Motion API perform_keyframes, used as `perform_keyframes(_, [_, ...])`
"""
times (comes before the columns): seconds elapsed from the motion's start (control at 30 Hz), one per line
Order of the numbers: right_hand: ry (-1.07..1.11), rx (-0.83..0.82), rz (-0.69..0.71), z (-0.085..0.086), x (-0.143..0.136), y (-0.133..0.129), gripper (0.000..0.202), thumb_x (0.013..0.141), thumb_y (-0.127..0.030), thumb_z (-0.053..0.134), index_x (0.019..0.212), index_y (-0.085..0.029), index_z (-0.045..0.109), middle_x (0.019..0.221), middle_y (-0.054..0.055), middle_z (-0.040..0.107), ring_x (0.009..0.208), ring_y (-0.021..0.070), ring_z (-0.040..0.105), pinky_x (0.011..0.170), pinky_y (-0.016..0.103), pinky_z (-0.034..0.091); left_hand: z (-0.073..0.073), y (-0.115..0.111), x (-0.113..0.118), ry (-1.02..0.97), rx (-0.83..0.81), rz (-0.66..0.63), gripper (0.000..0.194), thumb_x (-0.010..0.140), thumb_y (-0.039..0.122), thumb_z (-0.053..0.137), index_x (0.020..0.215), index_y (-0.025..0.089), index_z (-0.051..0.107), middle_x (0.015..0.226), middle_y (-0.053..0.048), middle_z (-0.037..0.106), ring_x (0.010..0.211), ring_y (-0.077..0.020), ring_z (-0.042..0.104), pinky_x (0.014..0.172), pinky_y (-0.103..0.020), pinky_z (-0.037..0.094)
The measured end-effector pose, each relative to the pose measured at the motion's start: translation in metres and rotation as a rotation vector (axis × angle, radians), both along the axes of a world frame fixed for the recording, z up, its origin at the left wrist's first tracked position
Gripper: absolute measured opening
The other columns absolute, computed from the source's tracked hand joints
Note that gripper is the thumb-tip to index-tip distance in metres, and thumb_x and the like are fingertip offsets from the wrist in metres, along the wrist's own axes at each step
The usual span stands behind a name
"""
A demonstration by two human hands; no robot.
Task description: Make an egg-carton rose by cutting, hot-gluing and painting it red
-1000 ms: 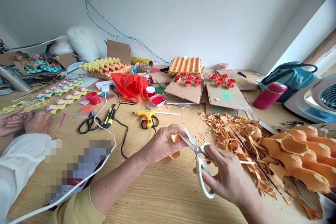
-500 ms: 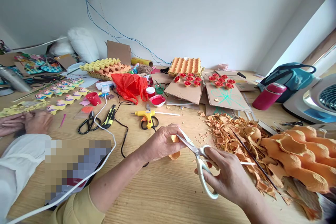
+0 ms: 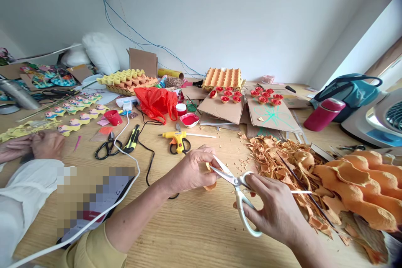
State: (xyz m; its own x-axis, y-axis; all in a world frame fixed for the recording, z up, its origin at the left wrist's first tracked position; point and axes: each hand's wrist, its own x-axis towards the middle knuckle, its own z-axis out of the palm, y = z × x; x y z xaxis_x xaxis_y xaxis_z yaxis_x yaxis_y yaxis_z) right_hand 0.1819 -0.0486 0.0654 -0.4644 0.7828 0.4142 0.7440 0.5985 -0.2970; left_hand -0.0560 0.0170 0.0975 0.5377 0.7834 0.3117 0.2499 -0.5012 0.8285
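Orange carton piece (image 3: 211, 186) — right of and nearer than the glue gun (image 3: 178, 140) — pinched in the left hand (image 3: 191, 171); long axis apparently near-to-far, partly hidden. Right hand (image 3: 274, 207) grips scissors (image 3: 236, 181), blades parted, pointing leftward and away. Cutting appears unfinished; red flowers (image 3: 225, 99) beyond the glue gun look complete.

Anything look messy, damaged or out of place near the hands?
Yes. Loose orange scraps sprawl in a heap beyond the right hand, with crumbs strewn on the table. The orange egg tray beside them shows what looks like a ragged opening, as if torn or cut. Farther left, a white cable trails across the tablet.
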Motion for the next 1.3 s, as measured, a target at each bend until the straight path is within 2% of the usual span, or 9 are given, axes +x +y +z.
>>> perform_keyframes(0.37, [0.026, -0.041, 0.047, 0.0, 0.001, -0.001, 0.024, 0.094, -0.04, 0.061, 0.085, -0.022, 0.048, 0.069, -0.004, 0.055, 0.058, 0.0122, 0.053, 0.058, 0.024, 0.035, 0.001, 0.003, -0.004, 0.003, 0.039, -0.078, 0.017, 0.079, 0.009, 0.066, 0.081, 0.02, 0.079, 0.071, 0.001, 0.049, 0.079, -0.0166, 0.05, 0.075, -0.028, 0.039])
perform_keyframes(0.53, [-0.011, -0.024, 0.033, -0.003, 0.006, 0.003, 0.022, 0.097, -0.034, 0.057, 0.079, -0.022, 0.048, 0.064, -0.005, 0.054, 0.053, 0.0113, 0.048, 0.055, 0.024, 0.031, 0.004, 0.002, -0.004, 0.056, 0.061, -0.033, 0.01, 0.077, 0.01, 0.068, 0.073, 0.018, 0.074, 0.072, 0.001, 0.054, 0.081, -0.0161, 0.052, 0.079, -0.028, 0.04])
perform_keyframes(0.67, [0.033, -0.107, -0.114, -0.007, 0.008, 0.007, 0.021, 0.097, -0.038, 0.055, 0.084, -0.022, 0.054, 0.067, -0.003, 0.06, 0.053, 0.0118, 0.051, 0.054, 0.023, 0.032, -0.001, 0.006, -0.003, -0.008, -0.063, 0.006, 0.006, 0.078, 0.014, 0.07, 0.072, 0.017, 0.073, 0.074, 0.0, 0.063, 0.08, -0.0153, 0.057, 0.081, -0.029, 0.042])
perform_keyframes(0.83, [0.093, -0.199, -0.301, -0.006, 0.007, 0.009, 0.033, 0.093, -0.049, 0.057, 0.074, -0.023, 0.049, 0.058, -0.005, 0.054, 0.051, 0.0116, 0.048, 0.052, 0.022, 0.031, -0.013, 0.015, -0.005, -0.136, -0.233, -0.029, 0.008, 0.082, 0.025, 0.072, 0.08, 0.017, 0.074, 0.078, 0.0, 0.068, 0.078, -0.0134, 0.059, 0.079, -0.027, 0.043])
perform_keyframes(0.97, [0.079, -0.258, -0.372, -0.002, 0.006, 0.01, 0.034, 0.092, -0.051, 0.056, 0.073, -0.024, 0.05, 0.058, -0.004, 0.055, 0.051, 0.0122, 0.046, 0.052, 0.022, 0.031, -0.019, 0.017, -0.004, -0.282, -0.437, -0.094, 0.018, 0.082, 0.033, 0.074, 0.082, 0.016, 0.073, 0.08, -0.001, 0.069, 0.077, -0.0129, 0.059, 0.077, -0.026, 0.045])
perform_keyframes(1.07, [0.073, -0.313, -0.428, -0.003, 0.007, 0.011, 0.038, 0.092, -0.053, 0.055, 0.068, -0.024, 0.048, 0.054, -0.005, 0.053, 0.049, 0.012, 0.045, 0.05, 0.022, 0.03, -0.02, 0.017, -0.002, -0.371, -0.55, -0.095, 0.023, 0.078, 0.037, 0.078, 0.08, 0.015, 0.071, 0.078, -0.001, 0.068, 0.077, -0.0128, 0.06, 0.078, -0.026, 0.045])
perform_keyframes(1.17, [-0.023, -0.288, -0.513, -0.007, 0.006, 0.012, 0.041, 0.091, -0.051, 0.056, 0.063, -0.023, 0.046, 0.051, -0.004, 0.054, 0.047, 0.0126, 0.046, 0.048, 0.023, 0.028, -0.022, 0.017, -0.001, -0.411, -0.578, -0.082, 0.023, 0.079, 0.035, 0.079, 0.081, 0.015, 0.069, 0.079, -0.001, 0.066, 0.078, -0.0123, 0.06, 0.078, -0.025, 0.045])
perform_keyframes(1.3, [-0.22, -0.158, -0.621, -0.013, 0.005, 0.013, 0.031, 0.091, -0.047, 0.059, 0.07, -0.024, 0.058, 0.055, 0.001, 0.065, 0.049, 0.0172, 0.058, 0.049, 0.026, 0.02, -0.024, 0.017, -0.001, -0.469, -0.594, -0.065, 0.023, 0.079, 0.035, 0.078, 0.086, 0.015, 0.068, 0.082, -0.001, 0.065, 0.078, -0.0122, 0.057, 0.079, -0.026, 0.044])
